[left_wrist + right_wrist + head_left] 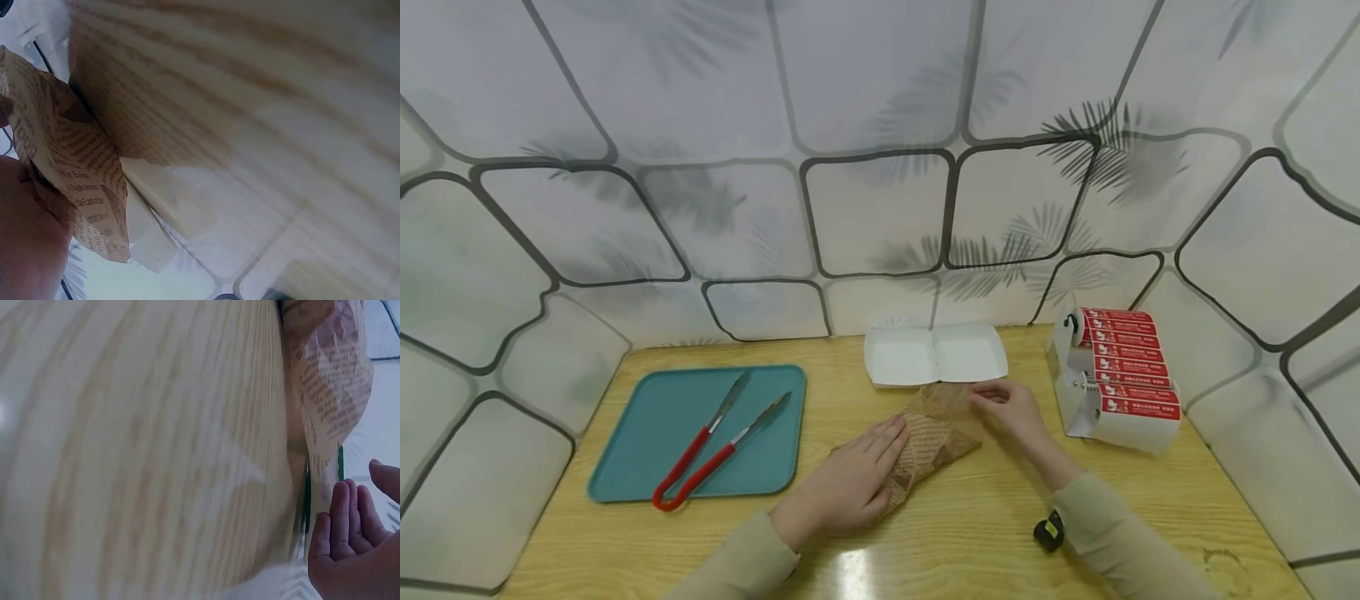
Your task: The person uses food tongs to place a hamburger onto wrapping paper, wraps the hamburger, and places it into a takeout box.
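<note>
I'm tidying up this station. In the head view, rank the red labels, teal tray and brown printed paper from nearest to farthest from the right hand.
Nearest to the right hand first:
1. Brown printed paper, right at its fingertips.
2. Red labels, off to the right on their dispenser.
3. Teal tray, across on the left, past the left hand.

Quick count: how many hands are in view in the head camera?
2. The left hand lies on the printed brown paper; the right hand is at the paper's far right edge, near the open white box.
</note>
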`<state>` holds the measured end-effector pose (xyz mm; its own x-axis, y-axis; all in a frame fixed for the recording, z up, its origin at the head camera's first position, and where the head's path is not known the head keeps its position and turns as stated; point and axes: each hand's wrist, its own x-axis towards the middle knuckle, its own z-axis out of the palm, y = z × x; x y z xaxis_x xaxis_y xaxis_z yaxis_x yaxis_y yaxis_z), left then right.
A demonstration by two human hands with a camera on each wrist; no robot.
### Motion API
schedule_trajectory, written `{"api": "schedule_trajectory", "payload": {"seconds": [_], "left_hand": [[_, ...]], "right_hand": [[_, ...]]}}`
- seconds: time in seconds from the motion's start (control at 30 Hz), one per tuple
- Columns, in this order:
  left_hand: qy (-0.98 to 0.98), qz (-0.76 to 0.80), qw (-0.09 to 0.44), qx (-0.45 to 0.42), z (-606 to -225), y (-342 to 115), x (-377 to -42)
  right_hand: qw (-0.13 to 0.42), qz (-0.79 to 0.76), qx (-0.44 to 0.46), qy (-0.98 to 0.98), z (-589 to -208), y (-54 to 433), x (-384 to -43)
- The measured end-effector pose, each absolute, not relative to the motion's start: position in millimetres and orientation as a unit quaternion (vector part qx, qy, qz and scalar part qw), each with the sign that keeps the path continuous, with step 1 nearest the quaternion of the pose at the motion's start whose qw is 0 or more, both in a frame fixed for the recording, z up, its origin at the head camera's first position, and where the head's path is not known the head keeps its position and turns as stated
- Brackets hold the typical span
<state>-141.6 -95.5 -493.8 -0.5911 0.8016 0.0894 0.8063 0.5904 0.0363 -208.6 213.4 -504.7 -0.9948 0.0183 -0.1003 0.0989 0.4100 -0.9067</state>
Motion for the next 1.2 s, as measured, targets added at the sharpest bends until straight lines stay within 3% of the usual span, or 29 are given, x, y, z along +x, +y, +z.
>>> {"api": "schedule_trajectory", "payload": {"seconds": [0.83,1.2], "left_hand": [[-0.895,-0.046,0.027,-0.443,-494.9,-94.6,-141.8],[-0.892,-0.05,0.032,-0.448,-498.8,-95.2,-143.3]], "right_hand": [[0.075,-0.533,0.077,0.839,-513.7,230.6,-219.3],[0.049,-0.565,0.088,0.819,-514.2,220.9,-217.6]]}}
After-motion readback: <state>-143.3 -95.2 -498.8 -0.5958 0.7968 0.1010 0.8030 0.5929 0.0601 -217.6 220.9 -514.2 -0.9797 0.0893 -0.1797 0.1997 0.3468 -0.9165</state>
